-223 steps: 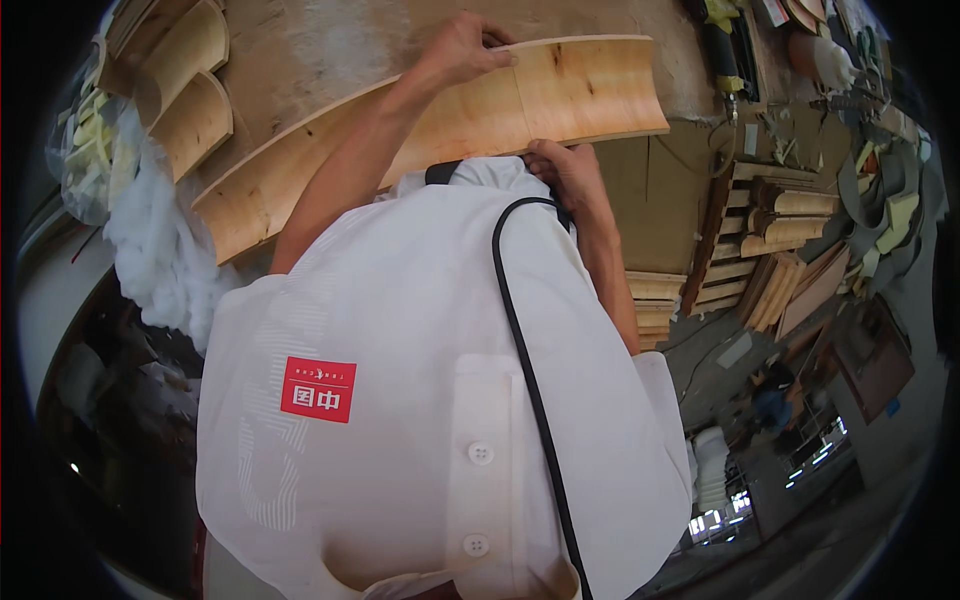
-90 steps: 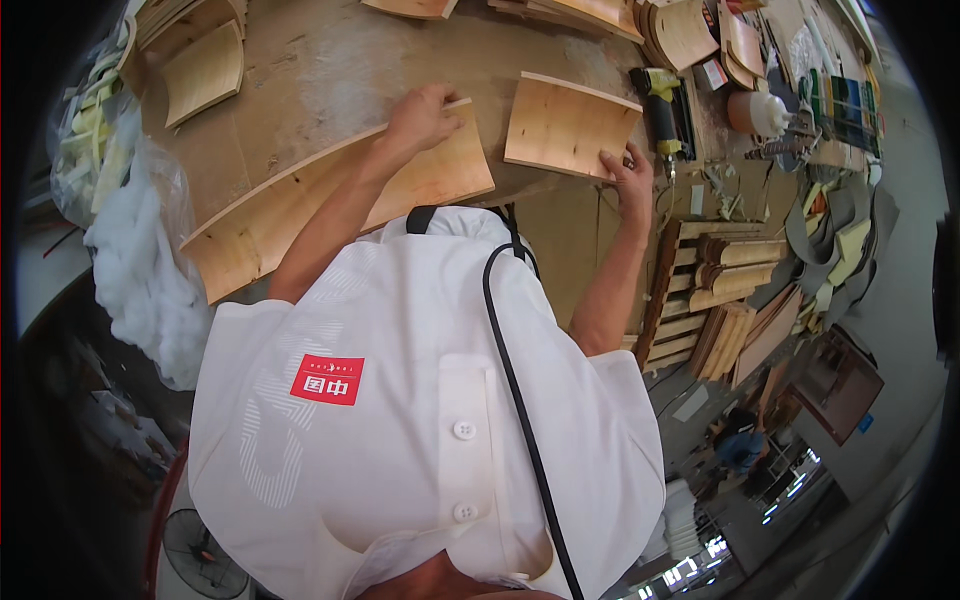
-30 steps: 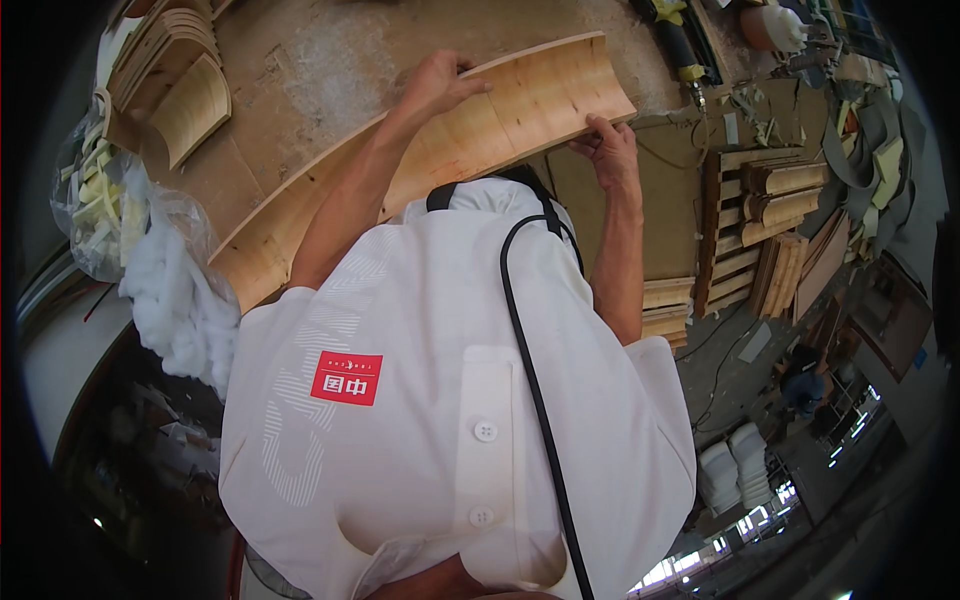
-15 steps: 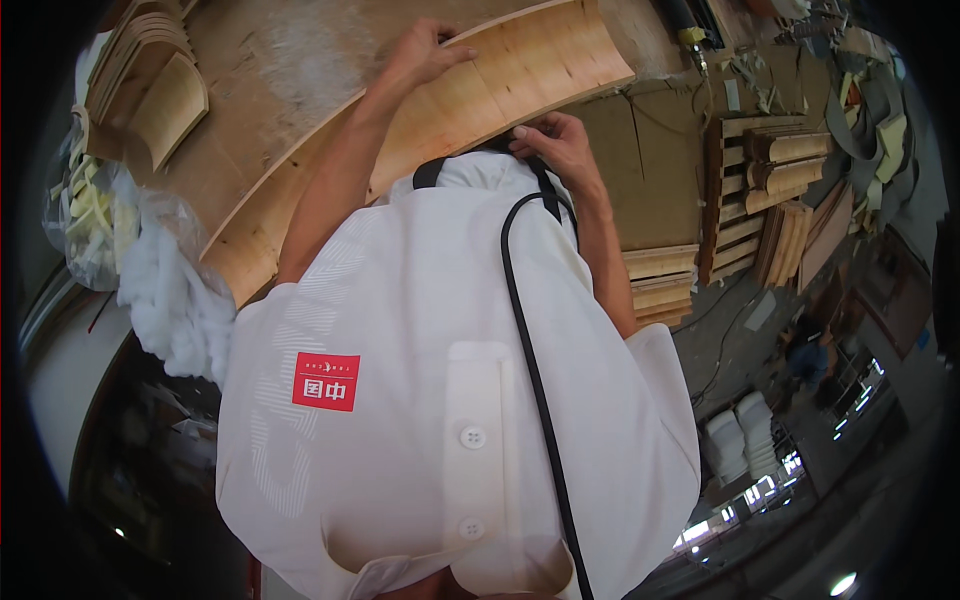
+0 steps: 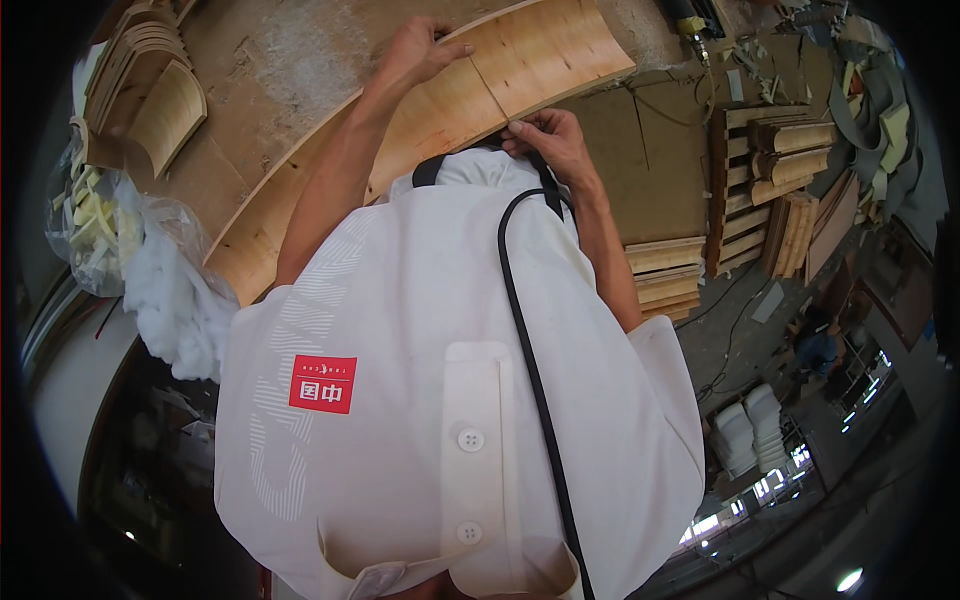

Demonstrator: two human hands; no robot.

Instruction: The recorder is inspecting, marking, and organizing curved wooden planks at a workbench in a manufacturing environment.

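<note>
A long, curved plywood panel point(image 5: 545, 50) lies across the bench in front of me, its hollow side up. My left hand point(image 5: 415, 55) is on its far edge, fingers curled over the rim and thumb along the wood. At the near edge my right hand point(image 5: 555, 140) is closed in a pinch; what its fingertips hold, if anything, is hidden. A thin dark line point(image 5: 490, 90) crosses the panel from the left thumb to the right fingertips. Whether it is a taut strand or a mark on the wood, I cannot tell.
Curved wooden pieces point(image 5: 135, 75) are stacked at far left, above a plastic bag of foam scraps point(image 5: 95, 225) and white stuffing point(image 5: 175, 320). An air tool point(image 5: 688, 20) lies far right. More curved panels point(image 5: 795, 150) and a wood stack point(image 5: 665, 275) stand right.
The dark line across the panel now shows clearly between my hands; before, it was barely visible. My right hand has shifted slightly left along the near edge. My left hand stays in place.
</note>
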